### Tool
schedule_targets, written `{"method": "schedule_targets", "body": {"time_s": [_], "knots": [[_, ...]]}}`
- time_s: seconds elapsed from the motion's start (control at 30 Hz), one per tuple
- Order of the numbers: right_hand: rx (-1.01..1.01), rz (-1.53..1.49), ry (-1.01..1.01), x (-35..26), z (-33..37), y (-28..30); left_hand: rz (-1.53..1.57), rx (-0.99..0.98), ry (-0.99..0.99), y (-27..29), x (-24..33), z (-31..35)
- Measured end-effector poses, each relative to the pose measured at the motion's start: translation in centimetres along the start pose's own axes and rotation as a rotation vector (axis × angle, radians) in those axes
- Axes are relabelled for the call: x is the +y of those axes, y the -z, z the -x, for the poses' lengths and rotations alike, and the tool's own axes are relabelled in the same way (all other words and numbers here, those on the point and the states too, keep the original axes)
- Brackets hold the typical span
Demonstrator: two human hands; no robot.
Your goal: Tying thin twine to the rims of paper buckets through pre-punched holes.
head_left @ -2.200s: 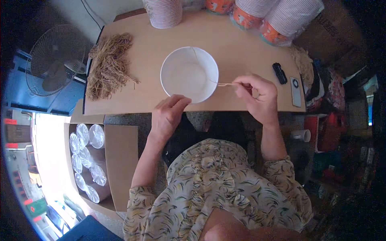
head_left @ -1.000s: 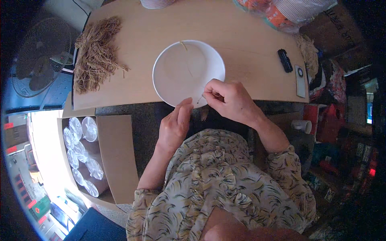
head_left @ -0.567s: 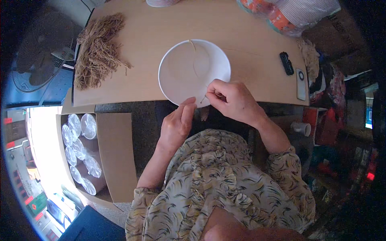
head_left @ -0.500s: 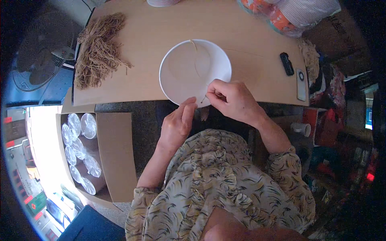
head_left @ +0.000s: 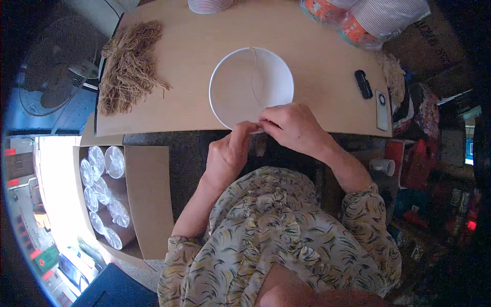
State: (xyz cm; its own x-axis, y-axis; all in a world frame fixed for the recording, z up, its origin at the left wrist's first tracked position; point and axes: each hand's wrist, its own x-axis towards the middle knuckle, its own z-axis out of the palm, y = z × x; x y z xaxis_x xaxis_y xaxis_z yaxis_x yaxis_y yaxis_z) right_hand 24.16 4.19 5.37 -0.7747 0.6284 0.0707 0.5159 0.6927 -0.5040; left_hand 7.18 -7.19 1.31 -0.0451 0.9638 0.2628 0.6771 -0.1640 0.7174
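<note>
A white paper bucket (head_left: 230, 84), its mouth toward me, tilts at the table's near edge. A thin twine cord (head_left: 253, 77) is fixed at the far rim and runs across the opening to the near rim. My left hand (head_left: 227, 153) is closed, thumb and fingers pinching the near rim. Just right of it, my right hand (head_left: 300, 130) pinches the cord's near end, fingertips almost touching the left ones. Fingers hide the cord's end and the spot where it meets the rim.
On the table (head_left: 179, 46) lie a bundle of brown twine (head_left: 130, 71), a black tool (head_left: 363, 84) and a white flat item (head_left: 382, 110). Stacked paper buckets (head_left: 209, 5) and bagged ones (head_left: 378, 20) stand behind. A carton (head_left: 153, 199) of wrapped buckets is lower left.
My right fingertips have come in against the rim beside my left fingers, which have curled more. The bucket has shifted slightly right, and the cord hangs straighter across its mouth.
</note>
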Motion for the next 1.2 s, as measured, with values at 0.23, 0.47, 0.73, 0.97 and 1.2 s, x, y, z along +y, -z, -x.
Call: {"method": "schedule_targets", "body": {"time_s": [0.23, 0.47, 0.73, 0.97, 1.2], "knots": [[-0.071, 0.053, 0.005, -0.1, -0.8, 1.8, 0.008, 0.016, -0.111, 1.1, 0.4, -3.0], [0.553, -0.366, -0.049, -0.2, 1.2, 1.1, 0.232, 0.041, 0.13, 1.8, 1.3, -4.5], [0.25, -1.112, -0.452, 1.6, 0.7, -6.2, 0.357, 0.023, 0.252, 0.9, 1.8, -5.3], [0.29, -1.459, -0.451, 2.0, 0.5, -7.3, 0.397, -0.079, 0.241, 2.2, 1.0, -6.0], [0.432, -0.786, -0.154, 1.2, 1.6, -4.8, 0.1, -0.348, 0.18, 4.5, 0.1, -7.7]]}}
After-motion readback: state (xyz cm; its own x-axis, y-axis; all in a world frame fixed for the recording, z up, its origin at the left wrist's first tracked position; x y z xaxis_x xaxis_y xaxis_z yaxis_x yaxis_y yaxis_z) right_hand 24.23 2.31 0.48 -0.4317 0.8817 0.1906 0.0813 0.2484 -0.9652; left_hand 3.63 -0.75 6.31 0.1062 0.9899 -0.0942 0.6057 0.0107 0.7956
